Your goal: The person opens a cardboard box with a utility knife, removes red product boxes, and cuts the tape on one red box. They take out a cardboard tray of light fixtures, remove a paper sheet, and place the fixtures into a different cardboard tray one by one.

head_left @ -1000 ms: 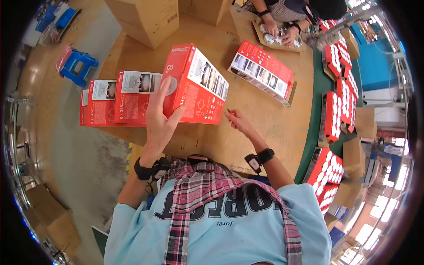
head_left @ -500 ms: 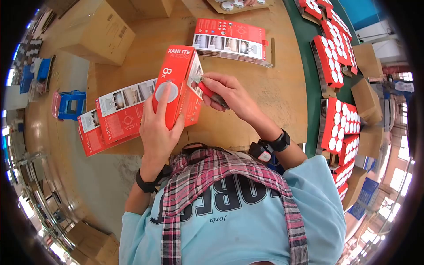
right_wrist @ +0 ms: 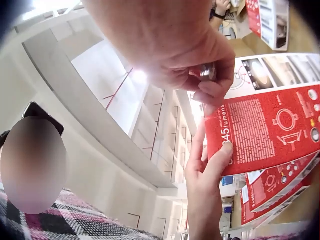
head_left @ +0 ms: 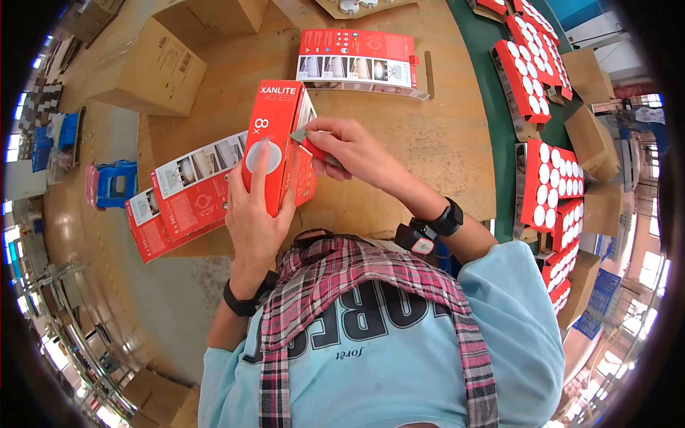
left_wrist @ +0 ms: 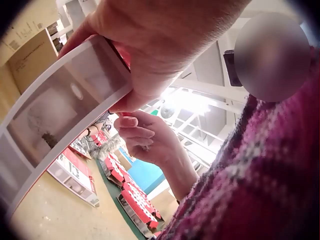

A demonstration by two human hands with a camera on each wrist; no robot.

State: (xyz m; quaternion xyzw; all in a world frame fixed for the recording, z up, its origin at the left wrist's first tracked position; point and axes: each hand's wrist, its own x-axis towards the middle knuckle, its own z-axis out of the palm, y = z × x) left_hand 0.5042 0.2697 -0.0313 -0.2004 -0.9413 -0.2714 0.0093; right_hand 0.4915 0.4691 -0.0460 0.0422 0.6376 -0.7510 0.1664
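Note:
A red and white XANLITE carton (head_left: 275,107) stands tilted on end in front of me, printed "8x" on its narrow red end. My left hand (head_left: 255,207) grips it, the index finger on the white circle and the thumb along the side. My right hand (head_left: 349,151) pinches a red-handled knife, whose short grey blade (head_left: 299,135) is right at the end's right edge. In the right wrist view, the knife's metal end (right_wrist: 207,71) sticks out of the curled fingers, above the carton's red face (right_wrist: 250,130).
Similar cartons (head_left: 193,196) overlap at the left table edge; another carton (head_left: 357,60) lies farther back. Brown cardboard boxes (head_left: 153,71) stand back left. Along the right runs a green surface (head_left: 503,150) with red trays of white round lamps (head_left: 546,185). A blue stool (head_left: 116,184) is left.
My right hand has come from beside the carton up to its end with the knife. The carton has turned so its narrow end faces me more. The head view has shifted.

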